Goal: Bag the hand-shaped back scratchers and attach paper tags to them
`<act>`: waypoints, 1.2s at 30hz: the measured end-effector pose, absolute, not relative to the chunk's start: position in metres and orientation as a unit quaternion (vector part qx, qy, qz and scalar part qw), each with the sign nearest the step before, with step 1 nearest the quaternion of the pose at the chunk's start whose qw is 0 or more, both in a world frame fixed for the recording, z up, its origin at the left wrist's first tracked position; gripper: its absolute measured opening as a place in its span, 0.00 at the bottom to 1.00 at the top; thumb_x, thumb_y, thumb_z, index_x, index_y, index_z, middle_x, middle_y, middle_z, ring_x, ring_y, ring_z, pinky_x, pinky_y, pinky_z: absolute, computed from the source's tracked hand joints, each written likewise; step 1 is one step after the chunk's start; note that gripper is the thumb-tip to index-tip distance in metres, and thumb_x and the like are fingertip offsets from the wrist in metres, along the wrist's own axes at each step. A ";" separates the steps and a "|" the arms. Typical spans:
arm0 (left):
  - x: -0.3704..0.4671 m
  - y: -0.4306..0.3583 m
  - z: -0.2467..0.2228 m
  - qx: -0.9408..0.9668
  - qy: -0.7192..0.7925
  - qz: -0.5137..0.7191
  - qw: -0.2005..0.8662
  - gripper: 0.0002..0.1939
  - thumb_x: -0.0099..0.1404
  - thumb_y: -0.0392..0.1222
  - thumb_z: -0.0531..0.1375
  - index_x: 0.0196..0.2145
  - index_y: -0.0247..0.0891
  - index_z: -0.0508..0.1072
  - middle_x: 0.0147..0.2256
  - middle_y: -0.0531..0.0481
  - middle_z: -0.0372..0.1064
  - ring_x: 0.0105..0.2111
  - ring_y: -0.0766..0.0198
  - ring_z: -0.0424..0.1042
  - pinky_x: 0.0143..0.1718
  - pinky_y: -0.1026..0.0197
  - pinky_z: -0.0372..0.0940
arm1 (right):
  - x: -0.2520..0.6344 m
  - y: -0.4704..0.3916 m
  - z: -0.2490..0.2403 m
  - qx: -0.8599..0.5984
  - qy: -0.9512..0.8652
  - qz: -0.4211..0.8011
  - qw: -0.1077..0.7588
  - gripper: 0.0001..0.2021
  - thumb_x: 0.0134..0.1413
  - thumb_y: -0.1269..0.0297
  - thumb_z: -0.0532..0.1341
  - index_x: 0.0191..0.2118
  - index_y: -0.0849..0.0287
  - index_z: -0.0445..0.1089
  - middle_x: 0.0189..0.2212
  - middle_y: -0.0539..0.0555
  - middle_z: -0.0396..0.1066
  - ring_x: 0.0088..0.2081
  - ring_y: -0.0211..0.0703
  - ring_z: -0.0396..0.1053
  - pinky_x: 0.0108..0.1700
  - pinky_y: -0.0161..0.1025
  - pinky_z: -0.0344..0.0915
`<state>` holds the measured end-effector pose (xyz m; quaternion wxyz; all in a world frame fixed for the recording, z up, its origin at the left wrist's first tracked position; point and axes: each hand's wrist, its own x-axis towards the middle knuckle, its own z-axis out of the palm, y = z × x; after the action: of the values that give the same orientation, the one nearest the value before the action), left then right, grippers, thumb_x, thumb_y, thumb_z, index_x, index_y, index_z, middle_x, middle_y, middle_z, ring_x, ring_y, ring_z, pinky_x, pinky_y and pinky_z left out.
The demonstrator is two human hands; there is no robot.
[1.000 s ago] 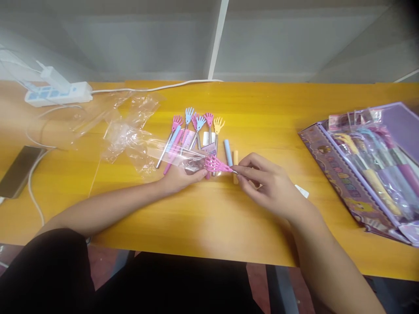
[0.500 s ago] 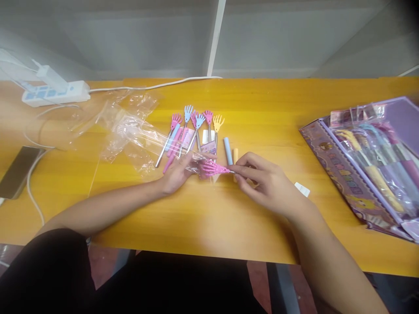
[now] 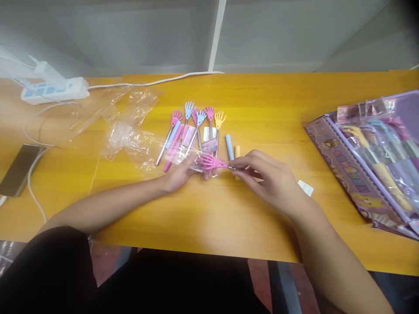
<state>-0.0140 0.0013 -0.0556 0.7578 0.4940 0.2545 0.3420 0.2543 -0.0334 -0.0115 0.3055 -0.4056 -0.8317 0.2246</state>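
Between my hands lies a pink hand-shaped back scratcher (image 3: 212, 162), its fingered head pointing left. My right hand (image 3: 273, 179) pinches its metal shaft close to the head, with thumb and fingers closed. My left hand (image 3: 178, 176) is closed around the end of a clear plastic sleeve (image 3: 149, 140) at the pink head; its fingers lie partly under the head. Just beyond, several back scratchers with blue (image 3: 200, 117), pink (image 3: 209, 113) and yellow heads (image 3: 220, 119) lie in a group. A blue handle tube (image 3: 229, 147) and a yellow tube (image 3: 237, 152) lie near my right fingers.
On the right stands a purple display box (image 3: 347, 174) holding wrapped back scratchers (image 3: 376, 161). A small white label (image 3: 305, 188) lies beside my right wrist. At left are a power strip (image 3: 73, 88), cables, a dark phone-like object (image 3: 21, 170) and crumpled clear plastic (image 3: 121, 133).
The pink head has shifted slightly left and up, and more fingertips of my left hand show beneath it. My right hand keeps its pinch. The whole view has shifted a little.
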 end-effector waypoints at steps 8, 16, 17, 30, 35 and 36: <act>-0.022 0.000 -0.062 0.606 0.279 0.293 0.685 0.30 0.79 0.66 0.52 0.45 0.39 0.81 0.38 0.43 0.78 0.40 0.58 0.76 0.52 0.53 0.69 | 0.250 -0.037 -0.018 -0.408 -0.837 0.179 0.318 0.05 0.71 0.70 0.64 0.47 0.52 0.74 0.38 0.53 0.77 0.36 0.43 0.76 0.38 0.40 0.74; -0.017 -0.002 -0.042 0.660 0.347 0.289 0.601 0.15 0.70 0.53 0.68 0.44 0.40 0.83 0.40 0.43 0.81 0.41 0.55 0.79 0.48 0.53 0.74 | 0.243 -0.039 -0.023 -0.385 -0.841 0.154 0.349 0.09 0.69 0.72 0.67 0.49 0.52 0.73 0.40 0.54 0.79 0.39 0.43 0.79 0.43 0.41 0.77; -0.016 -0.002 -0.042 0.655 0.351 0.294 0.601 0.14 0.69 0.52 0.68 0.44 0.39 0.83 0.39 0.44 0.81 0.41 0.56 0.79 0.48 0.53 0.74 | 0.242 -0.039 -0.024 -0.383 -0.841 0.155 0.351 0.09 0.69 0.73 0.67 0.49 0.52 0.73 0.40 0.54 0.79 0.40 0.43 0.79 0.43 0.41 0.77; -0.016 -0.004 -0.050 0.680 0.341 0.295 0.579 0.10 0.72 0.48 0.66 0.42 0.38 0.80 0.41 0.43 0.80 0.43 0.56 0.78 0.51 0.52 0.73 | 0.231 -0.045 -0.025 -0.353 -0.839 0.105 0.400 0.11 0.68 0.74 0.67 0.50 0.51 0.77 0.40 0.57 0.79 0.39 0.46 0.79 0.41 0.44 0.79; -0.017 0.000 -0.044 0.691 0.308 0.268 0.596 0.08 0.70 0.45 0.66 0.36 0.37 0.77 0.36 0.47 0.75 0.38 0.59 0.74 0.44 0.56 0.71 | 0.229 -0.049 -0.024 -0.341 -0.836 0.118 0.412 0.13 0.67 0.76 0.67 0.51 0.52 0.77 0.40 0.56 0.81 0.39 0.46 0.81 0.41 0.44 0.79; -0.018 0.001 -0.043 0.698 0.298 0.258 0.598 0.09 0.70 0.45 0.66 0.36 0.37 0.77 0.35 0.47 0.74 0.37 0.60 0.74 0.43 0.57 0.70 | 0.229 -0.049 -0.024 -0.343 -0.832 0.128 0.417 0.13 0.66 0.76 0.68 0.51 0.51 0.78 0.40 0.56 0.81 0.39 0.46 0.81 0.40 0.44 0.79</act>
<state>-0.0178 0.0010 -0.0426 0.5984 0.6975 0.2979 0.2580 0.2291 -0.0494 -0.0239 0.4171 -0.3426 -0.8320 0.1282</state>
